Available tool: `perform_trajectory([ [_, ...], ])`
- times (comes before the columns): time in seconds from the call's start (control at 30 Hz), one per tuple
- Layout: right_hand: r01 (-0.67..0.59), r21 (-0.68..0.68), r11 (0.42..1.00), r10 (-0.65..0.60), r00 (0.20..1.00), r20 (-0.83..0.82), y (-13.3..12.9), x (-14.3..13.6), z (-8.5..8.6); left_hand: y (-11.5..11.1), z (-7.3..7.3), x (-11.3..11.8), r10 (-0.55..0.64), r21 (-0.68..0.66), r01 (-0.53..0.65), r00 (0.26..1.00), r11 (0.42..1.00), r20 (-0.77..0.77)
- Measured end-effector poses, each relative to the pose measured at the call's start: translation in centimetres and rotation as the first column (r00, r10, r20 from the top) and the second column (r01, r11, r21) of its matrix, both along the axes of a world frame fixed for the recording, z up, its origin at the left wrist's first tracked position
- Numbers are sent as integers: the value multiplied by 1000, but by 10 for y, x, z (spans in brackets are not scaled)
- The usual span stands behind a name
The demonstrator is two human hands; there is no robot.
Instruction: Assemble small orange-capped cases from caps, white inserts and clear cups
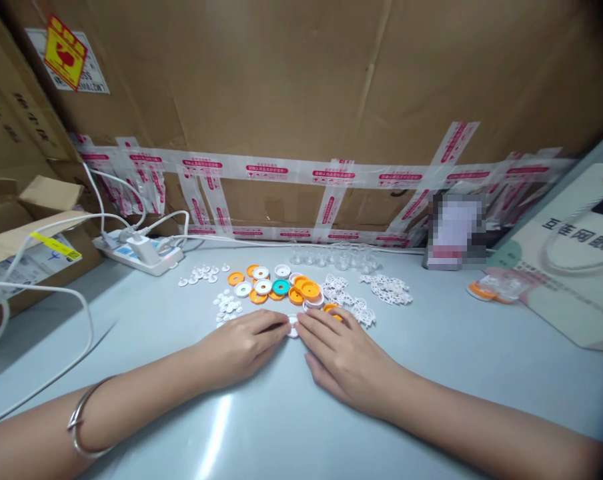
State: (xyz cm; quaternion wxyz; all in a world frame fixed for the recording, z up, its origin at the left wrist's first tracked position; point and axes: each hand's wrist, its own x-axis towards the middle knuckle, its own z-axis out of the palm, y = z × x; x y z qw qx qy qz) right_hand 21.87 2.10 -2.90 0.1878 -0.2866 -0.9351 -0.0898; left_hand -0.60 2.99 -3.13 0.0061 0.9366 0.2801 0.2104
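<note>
- Where the desk (261, 427) runs back toward twelve o'clock from my working spot, a huge cardboard box (281, 87) stands across my view, banded with tape printed in pinkish red.
- Near three o'clock, a pale bag (576, 287) with dark lettering and a corded handle stands tilted.
- Between nine and ten, an opened carton (11, 243) carries a label with a yellow strip.
- At four o'clock, my right hand (344, 357) reaches its fingertips to the right edge of a white disc (293, 327); I can't tell whether it grips or only touches.
- Between eight and nine, my left hand (249, 343) pinches that disc's left edge, so the piece sits right between my hands, and a silver bangle (76, 427) circles my forearm.
- At ten, well off, lies a white power strip (154, 267) with an adapter (144, 249) plugged in.
- At two, an upright panel (450, 233) is blurred out.
- At twelve, just past my fingers, shallow orange discs (310, 289) and white ones overlap around a teal disc (281, 287).
- Toward two, white lattice pieces (391, 290) lie heaped.
- At one, clear pieces (336, 257) form a row.
- Toward ten, near my left hand, tiny white discs (226, 303) lie scattered.
</note>
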Motion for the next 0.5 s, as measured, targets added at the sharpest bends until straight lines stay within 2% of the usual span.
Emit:
perform_trajectory([
  [0.17, 0, 6, 1000, 0, 1000, -8, 0, 0, -1, -2, 0, 3, 18, 42, -17, 1000, 999, -23],
  [0.3, -12, 7, 1000, 12, 998, -55, 1, 2, -1, -1, 0, 2, 16, 116, -21, 999, 993, 43],
  [0.37, -61, 43, 997, 65, 992, -112, 2, 6, 8, -2, 14, -2, 20, 213, -44, 994, 976, 110],
  [0.4, -86, 55, 995, 94, 983, -160, 2, 10, 16, -3, 26, -6, 27, 261, -64, 989, 963, 142],
  [0.5, -133, 28, 991, 134, 920, -368, -1, 28, 56, -11, 76, -25, 77, 347, -189, 947, 919, 312],
])
